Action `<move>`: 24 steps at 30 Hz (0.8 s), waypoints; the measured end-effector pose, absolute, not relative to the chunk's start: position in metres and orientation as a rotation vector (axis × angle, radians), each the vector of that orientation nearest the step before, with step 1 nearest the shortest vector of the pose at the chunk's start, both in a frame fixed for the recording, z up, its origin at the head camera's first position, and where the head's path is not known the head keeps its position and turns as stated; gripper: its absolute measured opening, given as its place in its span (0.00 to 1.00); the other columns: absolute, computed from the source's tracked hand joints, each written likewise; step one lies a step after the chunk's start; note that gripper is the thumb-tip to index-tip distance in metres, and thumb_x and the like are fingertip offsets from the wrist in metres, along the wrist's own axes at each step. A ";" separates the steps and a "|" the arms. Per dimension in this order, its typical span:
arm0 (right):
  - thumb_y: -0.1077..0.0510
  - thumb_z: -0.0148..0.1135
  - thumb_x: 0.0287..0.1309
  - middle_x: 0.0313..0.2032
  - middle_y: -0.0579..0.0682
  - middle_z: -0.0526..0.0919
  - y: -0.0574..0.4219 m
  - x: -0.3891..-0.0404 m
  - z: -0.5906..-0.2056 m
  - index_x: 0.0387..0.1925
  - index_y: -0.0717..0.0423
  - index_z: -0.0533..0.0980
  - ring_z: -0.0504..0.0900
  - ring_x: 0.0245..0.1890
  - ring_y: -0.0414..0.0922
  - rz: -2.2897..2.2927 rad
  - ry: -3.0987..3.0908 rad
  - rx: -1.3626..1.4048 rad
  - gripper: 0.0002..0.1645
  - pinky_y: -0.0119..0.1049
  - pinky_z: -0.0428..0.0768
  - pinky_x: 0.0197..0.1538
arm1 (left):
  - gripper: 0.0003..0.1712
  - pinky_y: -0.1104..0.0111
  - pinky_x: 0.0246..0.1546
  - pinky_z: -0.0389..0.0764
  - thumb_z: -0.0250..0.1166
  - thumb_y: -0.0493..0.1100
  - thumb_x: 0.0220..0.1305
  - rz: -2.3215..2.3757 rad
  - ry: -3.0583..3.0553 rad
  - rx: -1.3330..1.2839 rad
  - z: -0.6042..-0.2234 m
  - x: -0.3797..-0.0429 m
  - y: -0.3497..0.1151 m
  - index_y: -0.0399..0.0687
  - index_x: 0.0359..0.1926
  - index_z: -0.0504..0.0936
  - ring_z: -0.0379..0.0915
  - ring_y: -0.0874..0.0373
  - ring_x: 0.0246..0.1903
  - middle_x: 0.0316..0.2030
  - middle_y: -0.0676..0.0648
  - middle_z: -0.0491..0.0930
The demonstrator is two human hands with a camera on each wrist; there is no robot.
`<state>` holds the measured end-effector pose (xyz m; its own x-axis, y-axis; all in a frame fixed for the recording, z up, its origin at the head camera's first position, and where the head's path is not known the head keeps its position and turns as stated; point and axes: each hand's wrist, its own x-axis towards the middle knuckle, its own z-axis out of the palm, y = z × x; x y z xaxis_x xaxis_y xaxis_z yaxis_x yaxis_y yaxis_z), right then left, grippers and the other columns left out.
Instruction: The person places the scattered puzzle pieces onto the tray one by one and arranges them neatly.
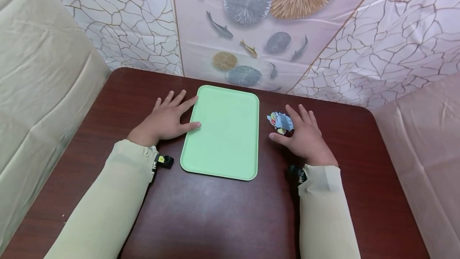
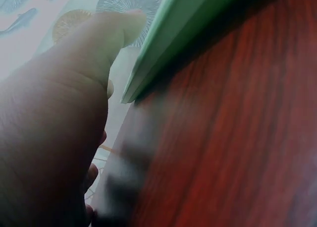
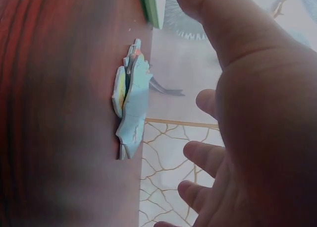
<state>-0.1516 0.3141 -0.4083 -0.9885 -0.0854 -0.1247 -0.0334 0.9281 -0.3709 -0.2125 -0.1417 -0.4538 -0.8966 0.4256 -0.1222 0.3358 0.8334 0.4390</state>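
Note:
A light green rectangular tray (image 1: 224, 135) lies on the dark wooden table between the two hands. My left hand (image 1: 165, 121) is spread at its left side, with the thumb and index fingertip right at the rim. In the left wrist view the thumb (image 2: 89, 43) overlaps the tray's edge (image 2: 163, 43). To the right of the tray sits a small heap of thin, jagged-edged light blue pieces (image 1: 282, 121) with coloured print, stacked unevenly in the right wrist view. My right hand (image 1: 305, 137) hovers beside the heap with fingers spread and nothing held.
The reddish-brown table (image 1: 215, 219) has rounded back corners. A patterned cloth (image 1: 230, 31) hangs right behind it, and plain beige cloth (image 1: 39, 91) drapes along the left and right sides. Each wrist carries a small black camera (image 1: 165, 161).

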 end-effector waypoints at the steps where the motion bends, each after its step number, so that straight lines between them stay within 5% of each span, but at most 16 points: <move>1: 0.25 0.75 0.66 0.92 0.63 0.41 0.314 -0.153 -0.409 0.93 0.39 0.50 0.36 0.90 0.75 -0.569 2.957 -0.097 0.68 0.78 0.49 0.86 | 0.57 0.24 0.85 0.33 0.54 0.87 0.72 0.618 2.797 0.587 -0.454 -0.212 -0.142 0.78 0.92 0.46 0.27 0.30 0.91 0.93 0.43 0.37; 9: 0.36 0.74 0.72 0.89 0.63 0.54 0.317 -0.159 -0.420 0.90 0.47 0.59 0.50 0.89 0.70 -0.608 3.006 -0.128 0.56 0.72 0.62 0.84 | 0.55 0.24 0.84 0.30 0.54 0.87 0.73 0.616 2.781 0.591 -0.457 -0.212 -0.139 0.79 0.92 0.49 0.29 0.29 0.91 0.93 0.42 0.40; 15: 0.41 0.73 0.73 0.83 0.65 0.62 0.320 -0.160 -0.429 0.87 0.50 0.65 0.59 0.81 0.70 -0.622 3.062 -0.109 0.50 0.70 0.75 0.74 | 0.55 0.25 0.84 0.30 0.54 0.87 0.73 0.616 2.782 0.580 -0.458 -0.212 -0.138 0.79 0.92 0.50 0.29 0.30 0.91 0.93 0.42 0.42; 24: 0.46 0.72 0.73 0.70 0.66 0.73 0.321 -0.163 -0.434 0.75 0.56 0.76 0.67 0.67 0.69 -0.599 3.123 -0.116 0.36 0.66 0.75 0.67 | 0.55 0.25 0.84 0.30 0.52 0.89 0.72 0.625 2.789 0.568 -0.460 -0.214 -0.139 0.80 0.92 0.50 0.29 0.31 0.92 0.93 0.42 0.42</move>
<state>-0.1632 0.3207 -0.4337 -0.9965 -0.0636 0.0539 -0.0790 0.9264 -0.3681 -0.2138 -0.1395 -0.4602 -0.8990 0.4170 -0.1337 0.3201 0.8341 0.4492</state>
